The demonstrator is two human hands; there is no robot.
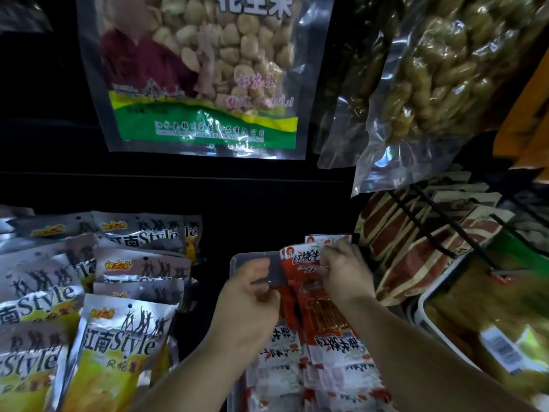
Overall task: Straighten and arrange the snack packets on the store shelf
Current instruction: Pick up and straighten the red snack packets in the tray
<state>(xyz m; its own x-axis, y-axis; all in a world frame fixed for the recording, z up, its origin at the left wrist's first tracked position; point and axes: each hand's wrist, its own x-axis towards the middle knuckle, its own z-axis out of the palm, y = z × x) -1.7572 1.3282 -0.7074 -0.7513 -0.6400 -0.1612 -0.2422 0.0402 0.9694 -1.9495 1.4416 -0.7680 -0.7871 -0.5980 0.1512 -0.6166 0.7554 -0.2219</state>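
Note:
Red and white snack packets [300,258] stand in a clear plastic tray [249,258] at the lower middle. My right hand [344,270] pinches the top of the rear red packet. My left hand [246,304] grips the left side of the same stack, its fingers closed on the packets near the tray's back wall. More red and white packets [332,370] lie flat in the tray's front part, between my forearms.
Silver and yellow "Style" packets [118,346] lie in loose overlapping piles at the left. Red and cream packets [416,248] lean in a wire rack at the right. Clear bags of peanuts [208,69] and green nuts [430,84] hang above. A white tray [439,331] sits lower right.

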